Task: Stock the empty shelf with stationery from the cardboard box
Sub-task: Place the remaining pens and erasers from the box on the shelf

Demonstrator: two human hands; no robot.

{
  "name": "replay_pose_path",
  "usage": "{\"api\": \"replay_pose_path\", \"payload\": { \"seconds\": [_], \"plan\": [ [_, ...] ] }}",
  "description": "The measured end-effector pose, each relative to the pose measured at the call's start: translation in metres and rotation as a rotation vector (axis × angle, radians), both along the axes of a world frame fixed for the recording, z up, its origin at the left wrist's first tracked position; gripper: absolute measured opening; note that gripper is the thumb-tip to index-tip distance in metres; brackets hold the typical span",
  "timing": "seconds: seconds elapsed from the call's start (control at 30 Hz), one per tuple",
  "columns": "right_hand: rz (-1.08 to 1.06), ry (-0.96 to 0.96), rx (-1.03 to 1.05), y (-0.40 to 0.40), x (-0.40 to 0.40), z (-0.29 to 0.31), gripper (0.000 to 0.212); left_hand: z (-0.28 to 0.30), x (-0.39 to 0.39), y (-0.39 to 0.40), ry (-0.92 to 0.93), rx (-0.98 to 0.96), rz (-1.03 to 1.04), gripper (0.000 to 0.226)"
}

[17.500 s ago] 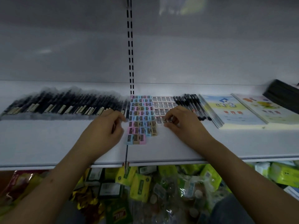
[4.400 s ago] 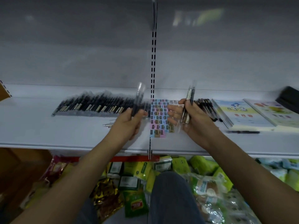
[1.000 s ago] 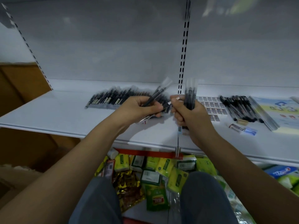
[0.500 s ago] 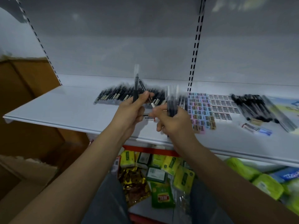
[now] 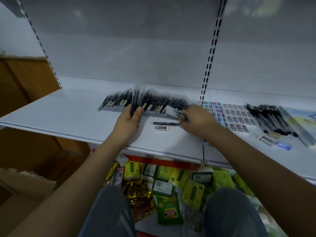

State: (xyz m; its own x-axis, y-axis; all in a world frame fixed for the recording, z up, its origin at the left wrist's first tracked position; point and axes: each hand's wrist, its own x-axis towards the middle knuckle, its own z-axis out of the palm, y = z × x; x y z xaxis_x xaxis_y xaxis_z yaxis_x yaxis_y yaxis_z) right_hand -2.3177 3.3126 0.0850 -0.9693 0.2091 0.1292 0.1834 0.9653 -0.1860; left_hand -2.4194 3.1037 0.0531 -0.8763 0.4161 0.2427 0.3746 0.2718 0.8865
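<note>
Left hand: the left hand (image 5: 129, 118) gripped a few black pens (image 5: 135, 101), fingers and thumb curled round their lower ends, the pens standing almost upright and blurred at the top.
Right hand: the right hand (image 5: 196, 120) pinched a small bundle of wrapped pens (image 5: 176, 112), which pointed from the grip toward the left hand, lying low over the shelf (image 5: 71, 115).
Row of pens: a long row of black pens (image 5: 153, 102) lay on the shelf just behind both grips, reaching from beyond the left hand's far side across to the right hand.
Between the grips: a single loose pen (image 5: 165, 123) lay flat, its tip close to the right hand's fingers; a small white eraser (image 5: 162, 128) sat just nearer than it.
Beyond the right grip: coloured erasers (image 5: 212, 108), labelled packets (image 5: 237, 117), more black pens (image 5: 268, 118) and a booklet (image 5: 306, 117).
Below the grips: green and gold packets (image 5: 164, 183) on the lower level.
Outside the left arm: a cardboard box (image 5: 25, 183), its contents out of sight.
</note>
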Motion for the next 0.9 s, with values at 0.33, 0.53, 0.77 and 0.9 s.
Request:
{"api": "replay_pose_path", "payload": {
  "seconds": [0.33, 0.53, 0.77, 0.9],
  "plan": [
    [0.08, 0.15, -0.462, -0.007, 0.015, 0.049, 0.017, 0.026, 0.012, 0.005, 0.517, -0.018, 0.065, 0.027],
    [0.031, 0.312, -0.976, -0.032, 0.018, 0.048, 0.028, 0.024, 0.03, 0.015, 0.369, -0.118, -0.217, 0.019],
    [-0.144, 0.602, -1.009, -0.054, 0.015, 0.009, 0.028, 0.016, 0.02, 0.008, 0.202, 0.1, -0.078, 0.013],
    [-0.038, 0.6, -0.758, -0.078, 0.016, -0.03, 0.021, -0.002, 0.009, 0.0, 0.231, -0.164, -0.022, 0.01]
  ]
}}
